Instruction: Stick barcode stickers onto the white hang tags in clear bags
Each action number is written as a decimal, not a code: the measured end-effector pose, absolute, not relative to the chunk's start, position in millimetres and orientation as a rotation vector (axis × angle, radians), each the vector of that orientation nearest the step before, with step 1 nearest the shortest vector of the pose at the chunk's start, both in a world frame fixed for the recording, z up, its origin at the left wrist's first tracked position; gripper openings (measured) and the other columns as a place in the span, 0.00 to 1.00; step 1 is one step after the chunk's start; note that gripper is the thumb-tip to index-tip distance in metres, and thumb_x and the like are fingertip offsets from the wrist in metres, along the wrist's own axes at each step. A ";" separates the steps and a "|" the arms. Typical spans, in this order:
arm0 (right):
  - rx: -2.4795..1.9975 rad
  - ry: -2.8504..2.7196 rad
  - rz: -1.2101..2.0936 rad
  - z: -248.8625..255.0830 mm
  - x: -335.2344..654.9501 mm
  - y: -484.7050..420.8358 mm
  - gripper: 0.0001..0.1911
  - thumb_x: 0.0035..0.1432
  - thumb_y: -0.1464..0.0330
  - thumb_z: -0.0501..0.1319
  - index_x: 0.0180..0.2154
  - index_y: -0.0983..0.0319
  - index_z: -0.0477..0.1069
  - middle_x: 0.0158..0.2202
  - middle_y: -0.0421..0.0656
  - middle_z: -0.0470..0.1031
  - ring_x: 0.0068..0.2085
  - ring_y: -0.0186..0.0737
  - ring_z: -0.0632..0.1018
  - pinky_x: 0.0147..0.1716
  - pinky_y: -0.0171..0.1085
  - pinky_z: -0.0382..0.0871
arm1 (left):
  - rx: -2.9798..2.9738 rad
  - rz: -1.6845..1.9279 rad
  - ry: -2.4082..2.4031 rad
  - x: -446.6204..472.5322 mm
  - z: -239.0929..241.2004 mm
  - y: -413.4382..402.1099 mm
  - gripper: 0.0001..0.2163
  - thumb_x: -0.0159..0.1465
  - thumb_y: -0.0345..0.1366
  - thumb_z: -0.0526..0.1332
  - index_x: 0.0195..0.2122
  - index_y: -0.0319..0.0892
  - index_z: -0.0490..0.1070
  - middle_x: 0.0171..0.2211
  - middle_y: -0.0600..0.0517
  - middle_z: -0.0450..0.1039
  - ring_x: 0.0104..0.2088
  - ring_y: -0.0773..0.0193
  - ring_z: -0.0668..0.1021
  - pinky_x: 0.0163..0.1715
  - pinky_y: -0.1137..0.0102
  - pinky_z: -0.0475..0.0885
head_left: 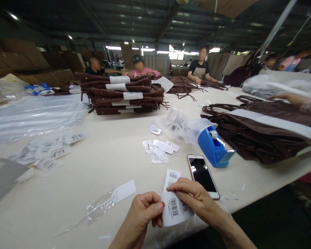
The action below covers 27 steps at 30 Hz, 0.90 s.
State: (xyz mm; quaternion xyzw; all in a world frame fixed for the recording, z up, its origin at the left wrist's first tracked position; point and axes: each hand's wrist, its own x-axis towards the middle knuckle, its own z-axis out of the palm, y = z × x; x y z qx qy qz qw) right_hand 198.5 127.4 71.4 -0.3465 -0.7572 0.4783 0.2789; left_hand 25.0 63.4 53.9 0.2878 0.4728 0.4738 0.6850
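A white strip of barcode labels is bent over on itself near the table's front edge. At its left edge, my left hand pinches it between thumb and fingers. My right hand grips the strip from the right, fingers lying across its fold and hiding part of the print. To the left lies a white hang tag partly in a clear plastic sleeve. Beyond my hands is a small pile of tags in clear sleeves. A smartphone rests just past my right hand.
A blue tape dispenser stands beside crumpled plastic. Folded brown bags are stacked at the back and right, where another person's hand rests. Barcode tags and plastic bags lie left. Several co-workers are behind.
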 end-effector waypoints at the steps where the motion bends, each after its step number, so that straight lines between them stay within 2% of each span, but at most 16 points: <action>1: -0.904 -2.069 1.259 72.9 196.7 129.2 0.12 0.58 0.67 0.52 0.37 0.57 0.74 0.32 0.40 0.73 0.36 0.37 0.72 0.39 0.37 0.66 | 0.626 1.047 1.030 25.3 54.0 61.4 0.11 0.49 0.39 0.64 0.20 0.36 0.67 0.14 0.54 0.66 0.16 0.73 0.65 0.19 0.76 0.53; 7: -0.840 -2.149 1.147 66.4 184.7 134.6 0.11 0.58 0.70 0.52 0.38 0.58 0.72 0.33 0.41 0.73 0.38 0.37 0.72 0.42 0.39 0.65 | 0.588 1.052 0.950 28.5 51.7 56.6 0.12 0.48 0.40 0.66 0.22 0.36 0.68 0.15 0.50 0.70 0.17 0.70 0.69 0.18 0.76 0.55; 13: -0.941 -2.103 0.665 48.4 182.0 118.0 0.15 0.57 0.69 0.53 0.47 0.56 0.67 0.49 0.45 0.66 0.52 0.43 0.64 0.52 0.47 0.59 | 0.548 1.204 1.107 29.1 45.6 59.2 0.10 0.49 0.38 0.65 0.20 0.37 0.67 0.16 0.52 0.70 0.18 0.71 0.69 0.19 0.77 0.57; 16: -0.957 -2.080 0.522 44.3 180.5 101.6 0.15 0.56 0.71 0.54 0.47 0.58 0.66 0.46 0.46 0.68 0.50 0.43 0.67 0.50 0.46 0.62 | 0.512 1.278 1.105 30.1 45.3 59.5 0.09 0.49 0.37 0.65 0.21 0.36 0.68 0.17 0.52 0.70 0.20 0.70 0.68 0.20 0.76 0.60; 22: -1.006 -2.061 0.440 38.0 171.9 84.6 0.17 0.54 0.68 0.56 0.48 0.59 0.65 0.44 0.47 0.71 0.46 0.45 0.71 0.46 0.45 0.66 | 0.443 1.351 1.053 36.4 42.8 57.1 0.08 0.47 0.36 0.66 0.22 0.37 0.70 0.20 0.53 0.69 0.22 0.70 0.68 0.26 0.74 0.63; 27: -1.081 -1.968 0.515 32.2 165.7 79.6 0.15 0.56 0.67 0.55 0.46 0.59 0.67 0.43 0.46 0.73 0.45 0.43 0.73 0.43 0.41 0.69 | 0.406 1.385 0.959 44.9 37.5 56.0 0.07 0.47 0.35 0.66 0.25 0.37 0.73 0.21 0.53 0.71 0.25 0.69 0.69 0.30 0.74 0.65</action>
